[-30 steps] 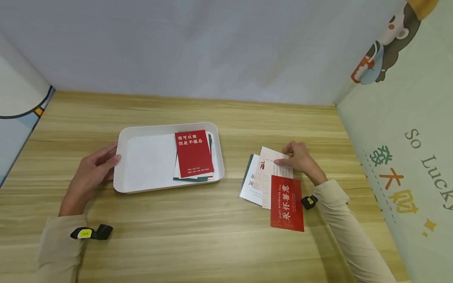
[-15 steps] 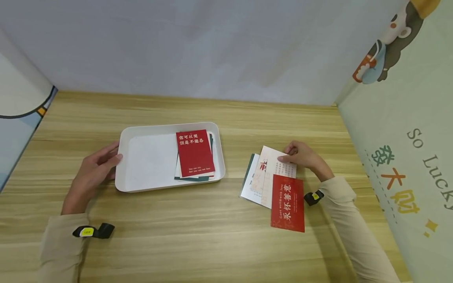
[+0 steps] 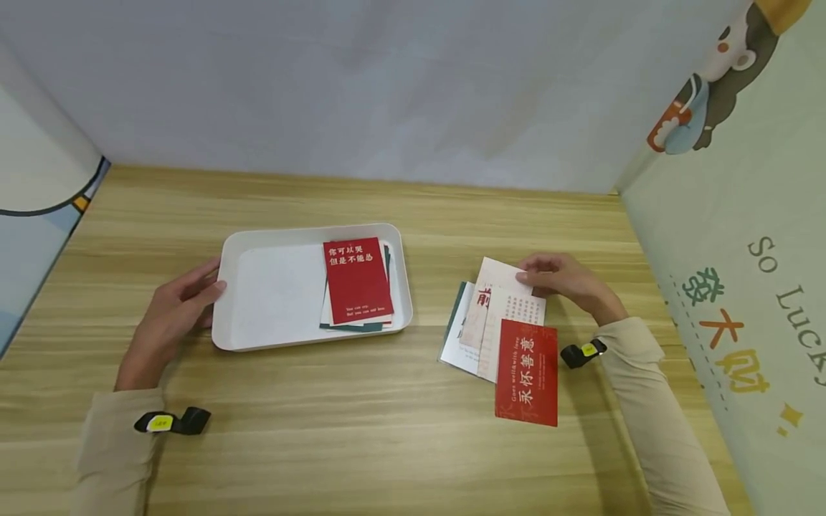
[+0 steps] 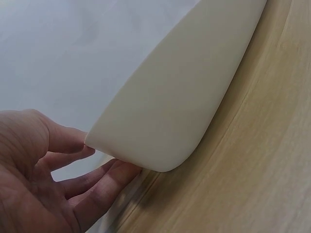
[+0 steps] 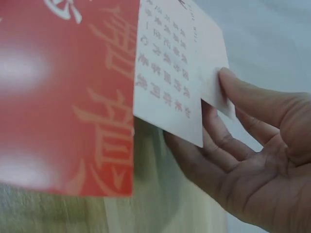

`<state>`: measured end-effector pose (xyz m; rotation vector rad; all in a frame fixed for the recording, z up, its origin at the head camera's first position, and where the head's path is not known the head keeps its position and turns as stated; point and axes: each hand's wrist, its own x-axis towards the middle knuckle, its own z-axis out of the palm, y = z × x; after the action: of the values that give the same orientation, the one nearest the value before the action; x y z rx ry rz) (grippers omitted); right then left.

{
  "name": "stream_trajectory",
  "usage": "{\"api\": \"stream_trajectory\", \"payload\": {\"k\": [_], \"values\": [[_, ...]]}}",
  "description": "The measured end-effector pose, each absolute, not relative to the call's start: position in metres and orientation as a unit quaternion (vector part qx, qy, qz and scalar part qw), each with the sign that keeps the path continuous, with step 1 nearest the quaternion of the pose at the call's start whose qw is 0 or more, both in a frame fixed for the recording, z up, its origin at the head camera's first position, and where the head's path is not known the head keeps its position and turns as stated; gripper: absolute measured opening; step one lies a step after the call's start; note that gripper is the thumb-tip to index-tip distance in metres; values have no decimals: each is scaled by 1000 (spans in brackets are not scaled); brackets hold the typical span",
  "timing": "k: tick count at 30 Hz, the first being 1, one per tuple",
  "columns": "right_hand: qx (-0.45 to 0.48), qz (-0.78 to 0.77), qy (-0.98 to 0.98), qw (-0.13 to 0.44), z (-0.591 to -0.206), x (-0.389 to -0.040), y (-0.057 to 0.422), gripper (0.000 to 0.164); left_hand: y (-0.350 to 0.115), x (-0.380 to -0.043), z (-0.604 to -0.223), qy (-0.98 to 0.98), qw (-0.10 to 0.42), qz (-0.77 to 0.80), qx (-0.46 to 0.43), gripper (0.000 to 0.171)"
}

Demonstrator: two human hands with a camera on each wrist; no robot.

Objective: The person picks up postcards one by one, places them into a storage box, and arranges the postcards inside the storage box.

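Note:
In the head view, my left hand (image 3: 171,315) holds the left end of a white rectangular tray (image 3: 271,301), thumb at the rim and fingers against the outer wall (image 4: 155,116). A red card (image 3: 355,287) with white lettering tops a small pile inside the tray's right end. My right hand (image 3: 571,281) pinches the upper right corner of a pale pink card (image 3: 493,271), its thumb on top. Overlapping this are a pale card with small printed characters (image 3: 516,308) and a red card (image 3: 525,373) nearer me. A white card with a green edge (image 3: 459,351) lies below them.
The wood-grain table (image 3: 355,430) runs back to a plain pale cloth wall (image 3: 361,93). On the right stands a printed light green panel (image 3: 729,236). Black wrist straps (image 3: 171,421) sit on both sleeves.
My right hand has shifted right and slightly away from me, sliding the pale pink card farther out from under the printed pale card. My left hand keeps its hold on the tray.

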<state>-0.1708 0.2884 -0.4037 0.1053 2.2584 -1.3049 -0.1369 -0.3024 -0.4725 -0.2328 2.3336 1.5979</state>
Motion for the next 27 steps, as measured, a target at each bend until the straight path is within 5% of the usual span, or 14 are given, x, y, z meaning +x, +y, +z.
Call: {"api": "stream_trajectory", "payload": {"k": [15, 27], "values": [[75, -562, 802, 189, -399, -183, 288, 15, -301, -138, -472, 815, 159, 548, -95, 66], [110, -602, 786, 92, -393, -197, 276, 20, -300, -138, -469, 816, 165, 546, -93, 67]]}}
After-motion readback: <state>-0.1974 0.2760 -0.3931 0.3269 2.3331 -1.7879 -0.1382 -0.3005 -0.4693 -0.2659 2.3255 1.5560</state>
